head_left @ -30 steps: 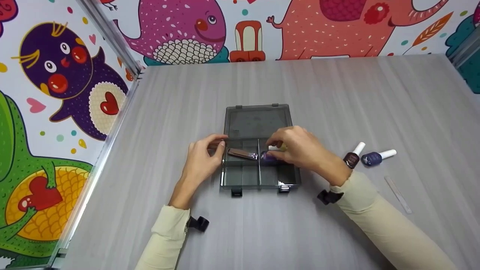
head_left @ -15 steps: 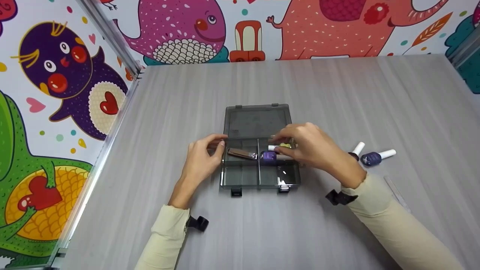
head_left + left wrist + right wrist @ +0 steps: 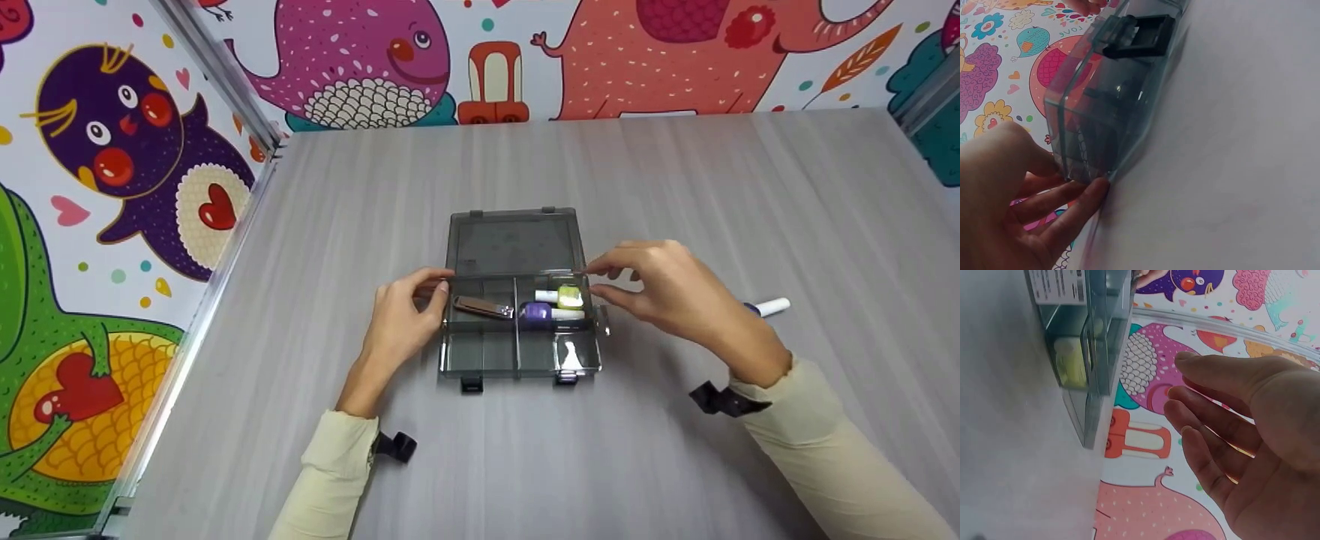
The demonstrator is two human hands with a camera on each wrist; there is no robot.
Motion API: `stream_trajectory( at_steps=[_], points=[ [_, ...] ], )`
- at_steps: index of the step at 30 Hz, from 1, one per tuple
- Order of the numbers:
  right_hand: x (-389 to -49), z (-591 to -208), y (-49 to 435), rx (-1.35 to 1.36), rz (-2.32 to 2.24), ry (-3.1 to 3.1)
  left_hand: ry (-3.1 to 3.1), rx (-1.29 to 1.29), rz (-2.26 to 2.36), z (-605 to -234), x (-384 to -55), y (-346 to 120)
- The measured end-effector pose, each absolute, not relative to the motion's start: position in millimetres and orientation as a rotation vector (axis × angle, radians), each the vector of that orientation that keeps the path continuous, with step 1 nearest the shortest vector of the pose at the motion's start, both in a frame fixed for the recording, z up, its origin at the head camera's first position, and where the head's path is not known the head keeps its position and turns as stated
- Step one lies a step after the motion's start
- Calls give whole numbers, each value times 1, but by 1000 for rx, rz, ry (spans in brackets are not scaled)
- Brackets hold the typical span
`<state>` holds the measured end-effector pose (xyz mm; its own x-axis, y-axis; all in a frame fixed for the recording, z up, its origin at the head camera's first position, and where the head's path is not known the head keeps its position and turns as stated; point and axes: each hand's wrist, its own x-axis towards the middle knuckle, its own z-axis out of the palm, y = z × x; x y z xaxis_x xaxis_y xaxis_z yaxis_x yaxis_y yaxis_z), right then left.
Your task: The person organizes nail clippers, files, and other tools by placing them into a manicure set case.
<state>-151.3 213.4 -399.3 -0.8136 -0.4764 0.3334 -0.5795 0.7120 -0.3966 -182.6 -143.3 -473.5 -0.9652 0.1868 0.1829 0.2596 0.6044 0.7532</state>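
Observation:
A smoky clear compartment box (image 3: 484, 352) lies open in the head view, its lid (image 3: 517, 240) folded back. My left hand (image 3: 405, 315) holds its left side near the hinge; in the left wrist view, thumb and fingertips (image 3: 1098, 188) meet the box's corner. A nail clipper (image 3: 484, 307) sits in the back left compartment. Back right, a purple nail polish bottle (image 3: 536, 313) and a yellow-green one (image 3: 571, 297) lie side by side with caps pointing opposite ways. My right hand (image 3: 679, 307) is just off the box's right side, fingers loosely bent with nothing between them.
Right of the box, another nail polish bottle (image 3: 772, 307) lies mostly behind my right wrist, its white cap showing. Two dark latches (image 3: 472, 385) hang at the box's front. Cartoon-printed walls (image 3: 360, 60) border the grey table (image 3: 360, 195) at the back and left.
My right hand has let go of the purple bottle and drawn back rightward out of the box. It now hides the dark red bottle and the thin strip. The left hand stays put.

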Motion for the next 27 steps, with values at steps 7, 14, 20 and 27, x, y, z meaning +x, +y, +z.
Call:
stream_trajectory(
  at_steps=[7, 14, 20, 27],
  points=[
    [-137, -395, 237, 793, 619, -2733, -2730, -396, -1298, -472, -182, -143],
    [-126, -396, 267, 748, 552, -2744, -2735, -387, -1292, -473, -183, -143],
    [-121, -405, 292, 774, 553, -2790, -2734, -386, -1300, -474, -184, -144],
    [-115, -412, 312, 801, 558, -2915, -2737, -380, -1296, -473, -183, -143]
  ],
)
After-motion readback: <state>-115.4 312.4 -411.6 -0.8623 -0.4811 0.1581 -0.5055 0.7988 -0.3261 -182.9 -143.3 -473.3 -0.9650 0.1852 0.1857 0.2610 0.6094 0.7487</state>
